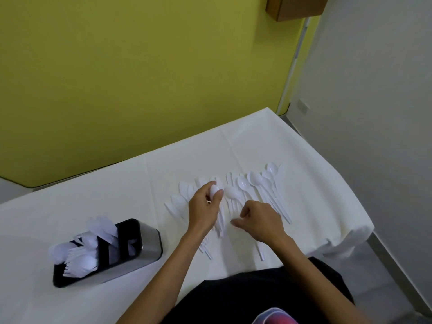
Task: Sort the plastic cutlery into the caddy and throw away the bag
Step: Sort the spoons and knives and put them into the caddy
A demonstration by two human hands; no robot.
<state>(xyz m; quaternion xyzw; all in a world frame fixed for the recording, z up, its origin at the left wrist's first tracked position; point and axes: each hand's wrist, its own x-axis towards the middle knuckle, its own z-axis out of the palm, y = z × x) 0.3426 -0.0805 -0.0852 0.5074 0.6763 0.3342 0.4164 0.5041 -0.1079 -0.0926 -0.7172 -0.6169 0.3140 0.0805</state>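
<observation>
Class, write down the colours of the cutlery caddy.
The caddy is black at the rim and base, with silvery sides; the head view shows it.

caddy (149, 251): brushed metal wall, dull sheen; black plastic rim and dividers, glossy. cutlery (81, 260) inside caddy: white plastic, smooth, slightly see-through. spoons (257, 183) right of caddy: white plastic, smooth, glossy bowls. tablecloth (93, 195) under caddy: white, matt, fold creases; cloth or paper unclear. wall (140, 78) behind caddy: yellow-green, matt, smooth. box (297, 8) far up-right of caddy: wood look, matt.
</observation>
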